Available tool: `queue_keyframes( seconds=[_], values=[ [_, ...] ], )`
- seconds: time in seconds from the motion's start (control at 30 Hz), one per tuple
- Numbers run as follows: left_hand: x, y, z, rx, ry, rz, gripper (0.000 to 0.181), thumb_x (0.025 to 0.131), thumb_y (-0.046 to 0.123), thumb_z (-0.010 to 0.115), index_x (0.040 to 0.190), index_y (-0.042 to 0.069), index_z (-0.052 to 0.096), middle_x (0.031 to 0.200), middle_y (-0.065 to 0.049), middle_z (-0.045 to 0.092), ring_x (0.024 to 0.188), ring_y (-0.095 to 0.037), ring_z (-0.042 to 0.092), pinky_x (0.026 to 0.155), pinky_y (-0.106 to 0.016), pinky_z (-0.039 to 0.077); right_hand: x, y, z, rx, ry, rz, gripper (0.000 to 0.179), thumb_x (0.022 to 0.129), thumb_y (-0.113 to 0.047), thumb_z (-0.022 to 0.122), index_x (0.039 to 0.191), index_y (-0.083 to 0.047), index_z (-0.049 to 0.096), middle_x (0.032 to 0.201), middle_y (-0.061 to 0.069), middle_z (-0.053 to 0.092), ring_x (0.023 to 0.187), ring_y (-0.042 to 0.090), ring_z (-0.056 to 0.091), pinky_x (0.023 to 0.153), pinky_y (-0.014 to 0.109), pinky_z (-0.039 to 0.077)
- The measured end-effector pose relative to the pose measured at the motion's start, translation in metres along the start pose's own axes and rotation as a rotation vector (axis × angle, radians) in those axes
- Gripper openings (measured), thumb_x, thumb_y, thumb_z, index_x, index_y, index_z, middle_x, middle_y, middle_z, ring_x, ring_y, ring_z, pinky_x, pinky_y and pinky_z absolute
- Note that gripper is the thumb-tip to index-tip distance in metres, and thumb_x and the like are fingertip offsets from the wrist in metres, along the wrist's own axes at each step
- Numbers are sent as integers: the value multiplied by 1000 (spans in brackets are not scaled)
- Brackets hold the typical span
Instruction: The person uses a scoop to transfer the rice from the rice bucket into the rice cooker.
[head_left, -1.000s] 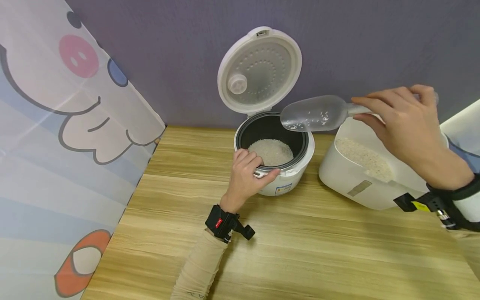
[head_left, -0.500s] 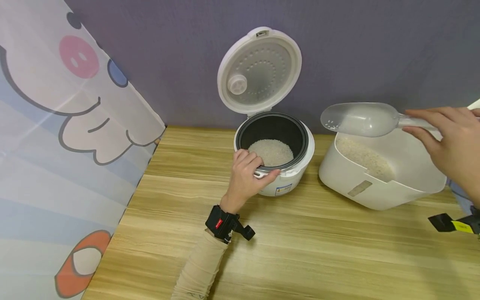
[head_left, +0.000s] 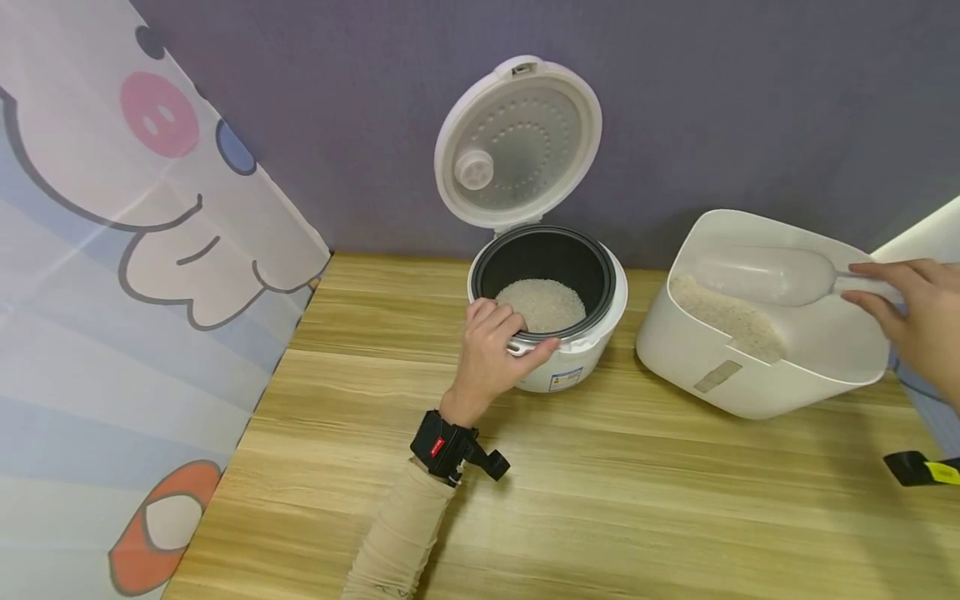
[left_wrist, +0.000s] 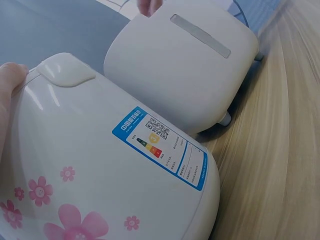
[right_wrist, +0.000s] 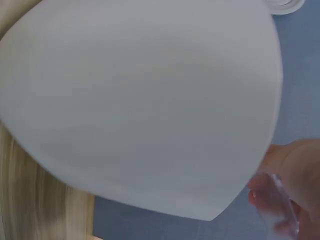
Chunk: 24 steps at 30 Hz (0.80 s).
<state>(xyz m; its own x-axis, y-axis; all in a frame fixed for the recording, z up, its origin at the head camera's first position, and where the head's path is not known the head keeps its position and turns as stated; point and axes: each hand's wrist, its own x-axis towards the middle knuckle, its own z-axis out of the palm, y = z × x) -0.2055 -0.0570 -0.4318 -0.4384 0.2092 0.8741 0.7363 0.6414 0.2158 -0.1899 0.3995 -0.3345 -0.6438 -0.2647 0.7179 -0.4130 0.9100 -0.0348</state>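
Observation:
My left hand (head_left: 489,350) grips the front rim of a white rice cooker (head_left: 588,354), fingers over the edge and thumb outside. White rice (head_left: 542,304) lies in its dark inner pot, and the lid (head_left: 525,146) stands raised behind. On the right, my right hand (head_left: 918,308) holds a clear scoop (head_left: 765,275) by its handle. The scoop's bowl is inside a white rice bin (head_left: 675,354), over the rice (head_left: 727,317) heaped at the bin's left side. In the right wrist view, the bin's wall (right_wrist: 140,110) hides the scoop's bowl.
Both vessels stand on a wood-grain table (head_left: 600,500) against a grey-purple backdrop (head_left: 337,125). A cartoon-printed sheet (head_left: 82,333) hangs along the left edge. The cooker's side carries a blue-edged label (left_wrist: 162,150) and pink flowers.
My right hand has carried the scoop from above the cooker rightward, then down into the rice bin. The few grains seen in it earlier no longer show. My left hand stays on the cooker.

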Motion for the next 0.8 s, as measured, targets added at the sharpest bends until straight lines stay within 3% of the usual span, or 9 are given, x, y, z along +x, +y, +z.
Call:
queue_keyframes(
  seconds=[0.07,0.13,0.3,0.4,0.47,0.5,0.53,0.6,0.8],
  values=[
    [0,0,0,-2,3,4,55,94,56,66,67,10,50,67,1,48,67,-21,45,85,-41,45,-1,3,1,-56,-22,-59,92,101,-68,26,102,15,67,92,43,62,72,60,57,74,52,51],
    [0,0,0,1,6,10,55,94,55,67,67,10,50,66,1,48,66,-21,45,84,-41,45,-2,4,2,-101,-45,-100,92,102,-66,20,101,13,66,89,42,62,67,60,57,65,65,46],
    [0,0,1,1,4,7,54,92,54,69,67,10,51,67,1,49,66,-21,46,84,-41,46,-4,3,6,-142,-96,-108,90,98,-64,14,98,11,63,88,41,60,68,61,56,64,65,45],
    [0,0,0,-2,3,5,53,91,52,72,67,10,51,67,1,49,67,-21,46,84,-41,46,-3,2,7,-179,-128,-110,47,105,-34,51,98,12,62,91,40,59,67,59,57,62,66,44],
    [0,0,0,0,6,7,52,90,51,73,67,10,50,67,1,49,67,-21,47,84,-41,46,-1,2,8,-210,-155,-98,24,90,-8,74,99,11,62,93,38,58,69,58,57,63,66,43],
    [0,0,0,2,8,9,51,89,50,74,67,10,50,66,1,49,67,-21,47,84,-41,46,0,2,8,-225,-160,-100,30,77,3,81,99,11,63,93,36,58,69,58,58,62,66,43],
    [1,0,0,4,11,11,51,89,49,74,67,10,50,66,1,48,67,-21,47,84,-41,46,1,1,8,-237,-164,-102,43,62,9,85,98,10,63,94,35,58,71,57,58,62,65,43],
    [1,0,0,8,13,13,51,89,48,74,67,10,49,66,1,48,67,-22,47,85,-41,46,4,0,9,-265,-160,-119,45,57,8,84,97,8,63,93,32,58,71,55,59,61,62,42],
    [0,0,0,8,11,16,50,89,48,75,67,10,50,67,1,48,67,-22,47,84,-41,46,13,-6,15,-362,-51,-280,24,74,5,73,77,12,50,77,29,52,54,47,51,47,48,34]
  ],
)
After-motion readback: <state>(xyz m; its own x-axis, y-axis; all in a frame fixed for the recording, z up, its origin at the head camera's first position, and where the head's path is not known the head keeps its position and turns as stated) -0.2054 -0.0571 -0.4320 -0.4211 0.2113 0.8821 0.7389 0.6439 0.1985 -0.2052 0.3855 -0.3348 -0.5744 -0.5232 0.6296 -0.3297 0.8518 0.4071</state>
